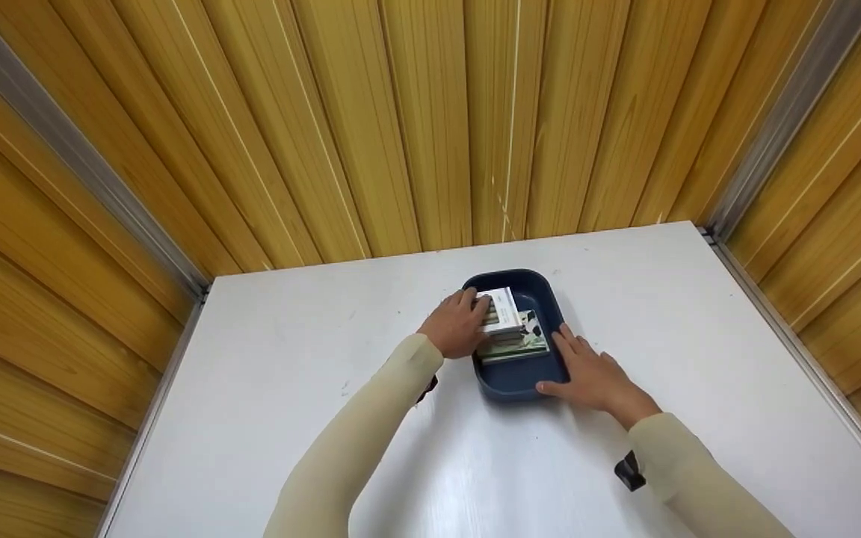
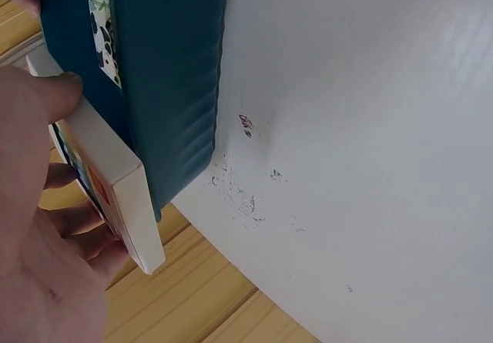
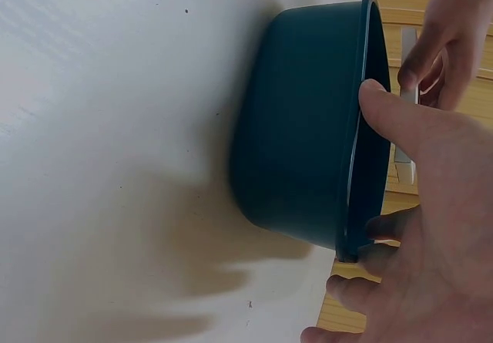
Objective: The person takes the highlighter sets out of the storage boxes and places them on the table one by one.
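Note:
A dark blue plastic tub (image 1: 524,385) sits on the white table, with a panda-picture pack (image 1: 534,340) lying inside. My left hand (image 1: 457,325) grips a thin white box (image 1: 504,308) over the tub's left side, where it covers part of the panda pack. In the left wrist view, the thumb lies on one face of the white box (image 2: 115,154) and the fingers curl behind it. My right hand (image 1: 591,373) is spread at the tub's front right corner. Its thumb and fingertips touch the tub's rim (image 3: 354,166) in the right wrist view.
The white table (image 1: 288,373) reaches back to a wood-patterned panel wall (image 1: 400,134). Similar panels stand at both sides, with metal rails (image 1: 767,299) along the table's edges. Small dark marks (image 2: 246,127) show on the tabletop near the tub.

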Demonstrator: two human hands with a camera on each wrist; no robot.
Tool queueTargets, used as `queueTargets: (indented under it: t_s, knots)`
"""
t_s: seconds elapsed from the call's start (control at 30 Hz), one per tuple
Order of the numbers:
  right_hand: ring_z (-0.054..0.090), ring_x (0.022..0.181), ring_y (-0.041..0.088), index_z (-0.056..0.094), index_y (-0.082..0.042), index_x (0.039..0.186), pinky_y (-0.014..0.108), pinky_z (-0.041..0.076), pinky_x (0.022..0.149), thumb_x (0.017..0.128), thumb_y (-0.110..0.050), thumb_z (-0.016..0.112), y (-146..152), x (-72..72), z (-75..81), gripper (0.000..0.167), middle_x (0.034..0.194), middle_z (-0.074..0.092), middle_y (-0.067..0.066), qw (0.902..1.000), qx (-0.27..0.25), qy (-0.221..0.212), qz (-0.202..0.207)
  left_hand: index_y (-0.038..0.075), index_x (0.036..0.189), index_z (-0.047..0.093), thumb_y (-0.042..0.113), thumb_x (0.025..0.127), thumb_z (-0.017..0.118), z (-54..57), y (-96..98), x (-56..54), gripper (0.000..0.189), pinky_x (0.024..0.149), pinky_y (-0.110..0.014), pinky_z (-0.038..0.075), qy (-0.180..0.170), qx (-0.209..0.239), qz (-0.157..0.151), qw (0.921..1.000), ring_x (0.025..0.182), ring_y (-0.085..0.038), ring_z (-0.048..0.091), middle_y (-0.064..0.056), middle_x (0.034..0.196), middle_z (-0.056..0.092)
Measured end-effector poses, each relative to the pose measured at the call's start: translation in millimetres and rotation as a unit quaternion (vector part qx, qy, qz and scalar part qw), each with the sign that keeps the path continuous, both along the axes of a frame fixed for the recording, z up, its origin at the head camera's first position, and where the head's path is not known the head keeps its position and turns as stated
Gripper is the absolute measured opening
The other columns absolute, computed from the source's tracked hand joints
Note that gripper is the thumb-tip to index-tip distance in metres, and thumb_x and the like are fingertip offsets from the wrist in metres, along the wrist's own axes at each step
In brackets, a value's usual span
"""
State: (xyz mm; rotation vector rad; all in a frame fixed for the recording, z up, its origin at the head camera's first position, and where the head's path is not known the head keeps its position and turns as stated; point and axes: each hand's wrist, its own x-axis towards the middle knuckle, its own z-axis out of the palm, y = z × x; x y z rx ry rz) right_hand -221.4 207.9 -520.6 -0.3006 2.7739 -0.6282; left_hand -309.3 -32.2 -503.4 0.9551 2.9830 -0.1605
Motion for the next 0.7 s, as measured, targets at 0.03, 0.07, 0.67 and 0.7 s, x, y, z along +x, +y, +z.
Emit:
queueTargets:
  t_s: [0.03,0.07,0.67,0.7]
  knots:
    - [0.015,0.146,0.046,0.015,0.0,0.153,0.071,0.018,0.11,0.083,-0.065,0.059,0,-0.1,-0.3,0.105,0.162,0.007,0.02,1.0,0.0,-0.001,-0.001,0.011,0.147,0.033,0.044,0.095,0.056,-0.1,-0.5,-0.3,0.065,0.113,-0.039,0.037,-0.003,0.0,0.002,1.0,0.134,-0.03,0.045,-0.016,0.145,0.041]
    - [0.015,0.146,0.046,0.015,-0.001,0.153,0.071,0.018,0.11,0.083,-0.065,0.059,0,-0.2,-0.8,0.105,0.162,0.007,0.02,1.0,0.0,-0.002,-0.001,0.011,0.147,0.033,0.044,0.095,0.056,-0.3,-1.1,-0.6,0.066,0.113,-0.039,0.037,-0.005,0.0,0.002,1.0,0.134,-0.03,0.045,-0.016,0.145,0.041]
    - [0.015,0.145,0.047,0.016,0.0,0.153,0.071,0.018,0.109,0.086,-0.059,0.061,0,0.6,-1.3,0.1,0.162,0.006,0.019,1.0,0.001,-0.002,0.003,0.009,0.148,0.032,0.041,0.098,0.051,-4.2,-14.8,-2.5,0.062,0.113,-0.038,0.037,-0.004,0.003,0.01,0.9999,0.133,-0.03,0.045,-0.018,0.145,0.041]
    - [0.015,0.145,0.047,0.016,0.0,0.153,0.071,0.018,0.109,0.086,-0.058,0.061,0,0.7,-0.9,0.1,0.162,0.006,0.019,1.0,0.001,-0.003,0.002,0.009,0.148,0.032,0.04,0.098,0.051,-4.4,-15.7,-2.7,0.062,0.113,-0.038,0.037,-0.001,0.004,0.009,0.9999,0.132,-0.03,0.046,-0.018,0.145,0.041]
